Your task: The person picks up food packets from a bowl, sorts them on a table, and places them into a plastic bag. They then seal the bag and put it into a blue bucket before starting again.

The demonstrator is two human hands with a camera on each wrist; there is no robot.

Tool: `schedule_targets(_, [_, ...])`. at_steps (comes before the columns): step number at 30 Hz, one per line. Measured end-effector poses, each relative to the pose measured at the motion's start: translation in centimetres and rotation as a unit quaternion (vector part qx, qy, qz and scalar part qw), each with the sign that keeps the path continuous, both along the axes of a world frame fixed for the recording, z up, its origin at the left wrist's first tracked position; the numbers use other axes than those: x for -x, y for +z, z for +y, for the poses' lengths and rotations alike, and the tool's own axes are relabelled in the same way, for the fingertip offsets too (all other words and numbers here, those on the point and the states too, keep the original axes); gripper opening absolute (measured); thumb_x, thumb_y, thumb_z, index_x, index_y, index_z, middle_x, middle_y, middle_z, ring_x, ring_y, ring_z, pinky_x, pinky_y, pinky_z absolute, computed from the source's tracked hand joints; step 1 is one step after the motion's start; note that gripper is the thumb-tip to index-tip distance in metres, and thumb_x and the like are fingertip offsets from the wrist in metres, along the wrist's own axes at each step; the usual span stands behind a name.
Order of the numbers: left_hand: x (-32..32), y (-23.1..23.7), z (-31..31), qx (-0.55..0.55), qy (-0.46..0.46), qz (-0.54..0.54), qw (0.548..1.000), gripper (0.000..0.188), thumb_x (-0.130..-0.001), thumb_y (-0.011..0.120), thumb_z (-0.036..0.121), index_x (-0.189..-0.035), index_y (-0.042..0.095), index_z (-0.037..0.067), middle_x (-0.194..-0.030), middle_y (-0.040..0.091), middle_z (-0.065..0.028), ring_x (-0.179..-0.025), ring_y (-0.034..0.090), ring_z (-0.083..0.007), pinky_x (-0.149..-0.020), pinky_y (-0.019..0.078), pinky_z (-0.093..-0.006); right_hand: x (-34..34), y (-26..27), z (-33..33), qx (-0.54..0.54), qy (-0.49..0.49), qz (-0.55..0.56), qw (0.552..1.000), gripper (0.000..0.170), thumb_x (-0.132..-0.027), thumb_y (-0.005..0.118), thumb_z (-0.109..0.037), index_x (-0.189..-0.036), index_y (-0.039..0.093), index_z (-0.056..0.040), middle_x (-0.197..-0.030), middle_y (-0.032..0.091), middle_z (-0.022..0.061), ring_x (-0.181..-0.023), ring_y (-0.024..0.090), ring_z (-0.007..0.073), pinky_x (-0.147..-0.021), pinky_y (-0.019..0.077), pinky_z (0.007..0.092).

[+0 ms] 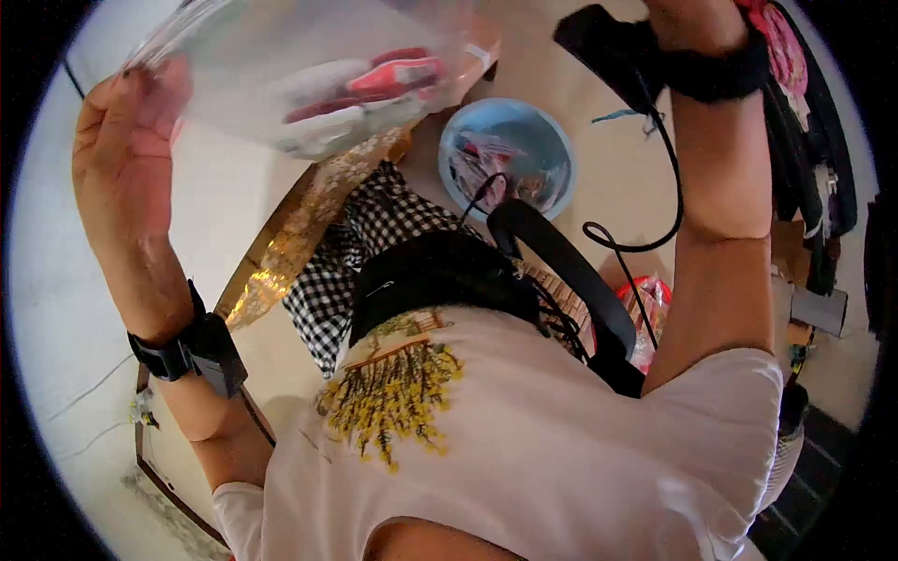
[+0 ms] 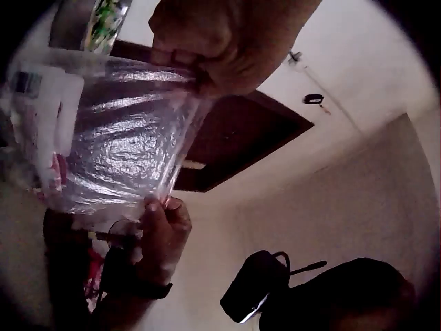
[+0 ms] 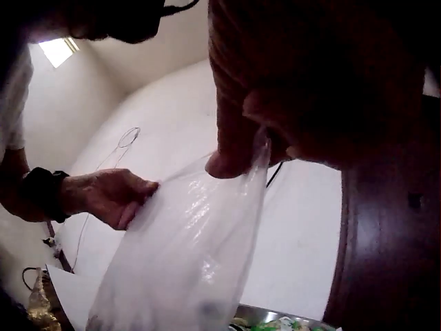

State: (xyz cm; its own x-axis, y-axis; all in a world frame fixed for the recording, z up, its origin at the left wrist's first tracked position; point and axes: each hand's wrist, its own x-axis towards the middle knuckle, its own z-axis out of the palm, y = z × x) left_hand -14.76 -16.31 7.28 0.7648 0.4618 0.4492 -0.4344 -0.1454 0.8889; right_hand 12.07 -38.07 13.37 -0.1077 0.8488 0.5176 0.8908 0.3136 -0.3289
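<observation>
A clear plastic bag (image 1: 234, 84) is held up and stretched between both hands, with red and white packets (image 1: 393, 79) showing through it. My left hand (image 1: 122, 154) pinches one upper corner of the bag between thumb and fingers. On the opposite side, my right hand (image 2: 164, 231) grips the bag's edge, as the left wrist view shows. The head view cuts that hand off at the top, leaving its forearm. In the right wrist view the right hand (image 3: 296, 89) looms dark and close, film pinched at its fingertips.
A light blue basin (image 1: 561, 140) holding plastic-wrapped items stands on the floor beyond the checked cloth (image 1: 393, 206) on the lap. Shiny gold material (image 1: 271, 252) lies at the left. A red-rimmed basket (image 1: 650, 299) stands right, near a black strap (image 1: 571, 271). Cables hang from the wrist cameras.
</observation>
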Motion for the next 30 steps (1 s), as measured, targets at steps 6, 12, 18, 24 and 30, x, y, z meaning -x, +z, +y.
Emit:
schedule_targets(6, [-6.8,-4.5,-5.0,-0.071,0.133,0.166,0.975,0.020,-0.094,0.059,0.010,-0.113,0.061,0.003,-0.113,0.065,-0.0068,-0.106,0.060,-0.0160,-0.092,0.0461,-0.0307,-5.0,-3.8,-5.2,0.141,-0.159,0.052,0.976,0.019,-0.084,0.072,-0.015,-0.075,0.061,-0.0016,-0.062,0.053,0.0005,-0.057,0.046,0.0076,-0.053,0.0397,0.0265])
schedule_targets(12, [-6.0,-15.2,-0.6,-0.244,0.194,0.321,0.894,0.030,-0.090,0.064,0.013,-0.118,0.059,0.003,-0.114,0.064,-0.0085,-0.110,0.057,-0.0181,-0.094,0.0439,-0.0318,-11.8,-18.6,-8.5,0.173,-0.251,0.021,0.952,0.026,-0.082,0.066,-0.024,-0.073,0.056,-0.0025,-0.064,0.058,0.0093,-0.057,0.054,0.0202,-0.056,0.0440,0.0346])
schedule_targets(18, [-4.3,-21.1,0.7,-0.492,0.235,0.332,0.769,0.041,-0.087,0.066,0.020,-0.124,0.057,0.008,-0.135,0.051,-0.0183,-0.124,0.048,-0.0346,-0.102,0.0384,-0.0417,-14.4,-32.5,-10.9,0.312,-0.400,0.105,0.856,0.022,-0.082,0.061,-0.026,-0.083,0.063,-0.0043,-0.080,0.066,0.0164,-0.076,0.063,0.0355,-0.068,0.0500,0.0446])
schedule_targets(24, [-4.5,-21.3,-1.2,-0.533,0.265,0.398,0.698,0.046,-0.093,0.053,0.034,-0.134,0.050,0.013,-0.146,0.041,-0.0154,-0.135,0.035,-0.0343,-0.109,0.0253,-0.0502,-12.8,-49.7,-13.1,0.452,-0.447,0.048,0.771,0.026,-0.086,0.057,-0.025,-0.103,0.060,-0.0047,-0.100,0.066,0.0207,-0.096,0.063,0.0384,-0.082,0.0505,0.0472])
schedule_targets(30, [-5.1,-20.8,-1.7,-0.515,0.269,0.429,0.691,0.046,-0.092,0.051,0.028,-0.135,0.048,0.013,-0.146,0.040,-0.0146,-0.137,0.033,-0.0338,-0.110,0.0232,-0.0506,-9.5,-49.1,-11.0,0.532,-0.425,0.080,0.728,0.022,-0.088,0.054,-0.018,-0.109,0.059,-0.0099,-0.105,0.065,0.0189,-0.097,0.062,0.0396,-0.082,0.0502,0.0498])
